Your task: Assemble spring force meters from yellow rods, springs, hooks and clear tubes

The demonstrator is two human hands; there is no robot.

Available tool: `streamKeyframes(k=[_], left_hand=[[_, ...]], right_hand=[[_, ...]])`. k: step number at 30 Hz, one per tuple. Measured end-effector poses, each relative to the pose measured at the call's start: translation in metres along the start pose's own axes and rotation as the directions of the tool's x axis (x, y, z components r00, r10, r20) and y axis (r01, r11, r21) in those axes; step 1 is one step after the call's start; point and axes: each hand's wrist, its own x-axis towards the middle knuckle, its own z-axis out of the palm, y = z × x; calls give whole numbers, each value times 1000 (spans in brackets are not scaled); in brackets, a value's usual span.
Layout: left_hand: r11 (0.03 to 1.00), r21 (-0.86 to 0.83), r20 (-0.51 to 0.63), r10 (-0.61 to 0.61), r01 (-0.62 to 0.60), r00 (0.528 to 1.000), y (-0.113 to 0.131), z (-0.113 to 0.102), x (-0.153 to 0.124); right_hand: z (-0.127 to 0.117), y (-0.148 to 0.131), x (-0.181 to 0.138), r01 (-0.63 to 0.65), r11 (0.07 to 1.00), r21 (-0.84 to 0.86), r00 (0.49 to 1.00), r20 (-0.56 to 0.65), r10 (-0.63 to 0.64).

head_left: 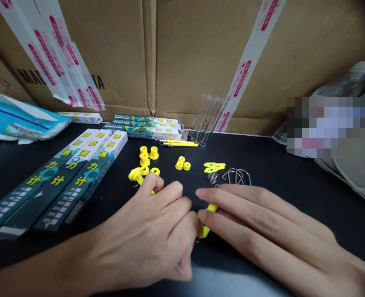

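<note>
My left hand is curled with its fingers closed round a yellow plastic piece whose round end sticks out past the knuckles. My right hand lies low over the black table, its fingers pressed on a small yellow plastic part that sits between both hands. Just beyond the fingers lie several yellow round caps, two more caps, flat yellow pieces, a small metal spring and bent wire hooks.
Three long dark-green boxes with yellow characters lie at the left, more such boxes at the back. Yellow rods and clear tubes lie near taped cardboard boxes. A blue-white bag is far left, a grey bag right.
</note>
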Motion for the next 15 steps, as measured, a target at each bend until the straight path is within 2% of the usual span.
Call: streamKeyframes(k=[3, 7, 15], left_hand=[[1000, 14, 44, 9, -9, 999, -1, 2, -1], [1000, 16, 74, 7, -8, 997, 0, 2, -2], [999, 32, 103, -2, -1, 995, 1, 5, -2]], right_hand=[[-2, 1, -1, 65, 997, -46, 997, 44, -63], [-2, 1, -2, 110, 988, -112, 993, 43, -106], [2, 5, -5, 166, 982, -93, 986, 17, -165]])
